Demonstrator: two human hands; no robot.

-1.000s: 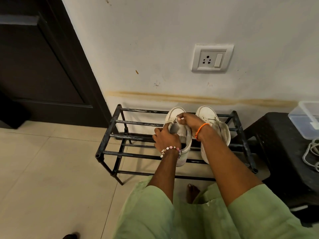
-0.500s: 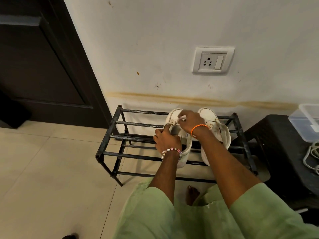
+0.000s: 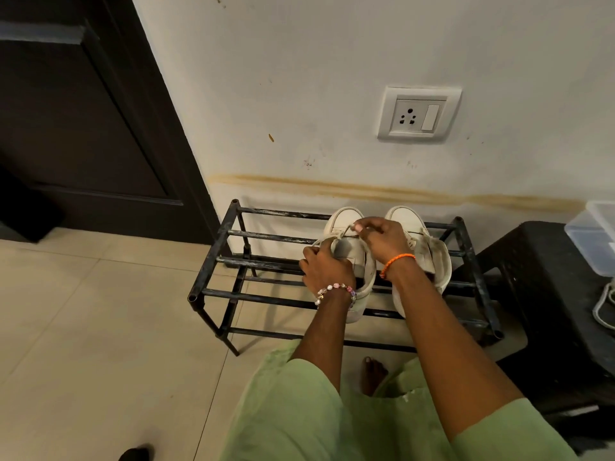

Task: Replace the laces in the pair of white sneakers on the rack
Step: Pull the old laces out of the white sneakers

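Two white sneakers stand side by side, toes to the wall, on the top tier of a black metal rack. My left hand, with a bead bracelet at the wrist, grips the tongue and collar of the left sneaker. Above that shoe's eyelets my right hand, with an orange wrist band, pinches a thin white lace. The right sneaker stands untouched beside my right wrist.
A dark door is at the left and a wall socket sits above the rack. A black stool at the right carries a clear plastic box and a white cord. Beige floor tiles spread to the left.
My right hand has shifted slightly toward the toe of the left sneaker, drawing the lace with it. My left hand keeps its hold on the shoe.
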